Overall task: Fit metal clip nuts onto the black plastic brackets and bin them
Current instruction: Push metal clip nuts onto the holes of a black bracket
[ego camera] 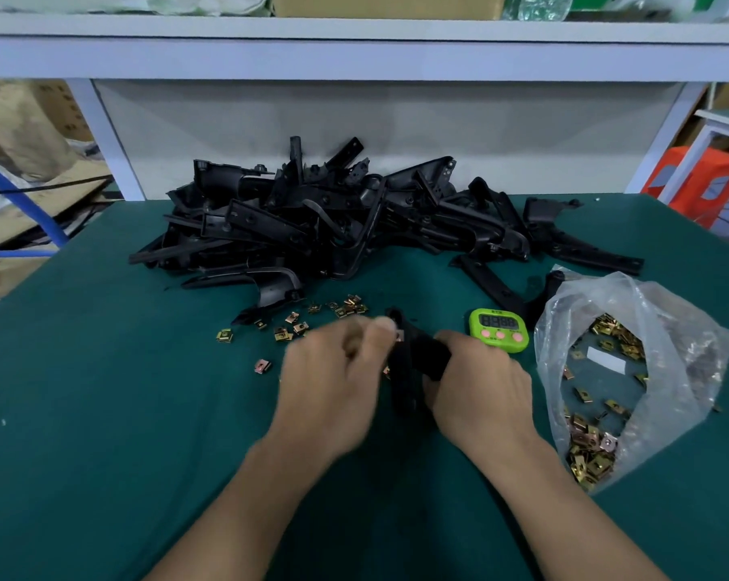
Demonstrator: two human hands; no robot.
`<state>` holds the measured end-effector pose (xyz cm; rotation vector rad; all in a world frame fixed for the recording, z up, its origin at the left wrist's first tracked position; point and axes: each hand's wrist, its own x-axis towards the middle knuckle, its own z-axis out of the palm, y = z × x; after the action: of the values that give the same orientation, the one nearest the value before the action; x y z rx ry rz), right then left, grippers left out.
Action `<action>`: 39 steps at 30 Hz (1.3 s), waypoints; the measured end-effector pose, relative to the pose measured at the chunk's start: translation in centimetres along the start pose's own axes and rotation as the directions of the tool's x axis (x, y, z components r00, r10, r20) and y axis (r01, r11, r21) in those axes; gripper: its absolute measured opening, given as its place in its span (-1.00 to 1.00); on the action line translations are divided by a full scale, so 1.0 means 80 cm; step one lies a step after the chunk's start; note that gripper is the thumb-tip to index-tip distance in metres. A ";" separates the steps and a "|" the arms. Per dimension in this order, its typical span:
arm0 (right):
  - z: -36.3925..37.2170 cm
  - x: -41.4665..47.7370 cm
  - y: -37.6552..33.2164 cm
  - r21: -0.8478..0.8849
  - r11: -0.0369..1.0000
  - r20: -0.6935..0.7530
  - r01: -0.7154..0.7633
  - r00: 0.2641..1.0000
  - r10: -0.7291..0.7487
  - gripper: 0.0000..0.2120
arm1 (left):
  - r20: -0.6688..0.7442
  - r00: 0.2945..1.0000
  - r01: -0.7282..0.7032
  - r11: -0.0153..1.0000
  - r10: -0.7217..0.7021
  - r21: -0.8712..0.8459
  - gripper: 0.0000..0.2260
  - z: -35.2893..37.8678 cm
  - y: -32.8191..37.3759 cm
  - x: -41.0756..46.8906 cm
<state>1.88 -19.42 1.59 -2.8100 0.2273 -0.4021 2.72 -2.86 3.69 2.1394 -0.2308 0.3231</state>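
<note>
A person's right hand (480,387) grips a black bracket (413,358) just left of the green timer (499,330) and hides part of it. The motion-blurred left hand (333,371) pinches a clip nut (398,336) at the bracket's upper end. Loose clip nuts (291,325) lie scattered farther left of the timer. A pile of brackets (333,220) lies beyond it, and an open plastic bag (631,371) of nuts lies just to its right.
</note>
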 end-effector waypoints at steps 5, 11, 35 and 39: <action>0.007 0.001 0.005 0.038 0.999 -0.043 0.002 0.999 -0.001 -0.86 | -0.128 0.971 0.232 0.930 -0.203 0.284 -0.79 -0.065 -0.054 0.044; 0.012 0.003 0.007 0.076 0.997 0.012 -0.005 1.000 0.004 -0.89 | 0.032 0.955 0.274 0.918 -0.295 0.288 -0.76 -0.068 -0.085 0.049; 0.012 0.005 0.008 0.140 0.990 0.064 -0.018 0.998 0.010 -0.89 | 0.130 0.989 -0.114 0.908 0.066 0.404 -0.83 -0.001 -0.072 0.035; 0.011 0.006 0.009 0.138 0.990 0.062 -0.021 0.998 0.013 -0.89 | 0.155 0.985 -0.129 0.924 0.077 0.359 -0.72 0.001 -0.075 0.032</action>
<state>2.49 -19.92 0.65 -2.6773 0.2016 -0.3156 6.84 0.25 -0.28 2.5315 -0.3895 0.2968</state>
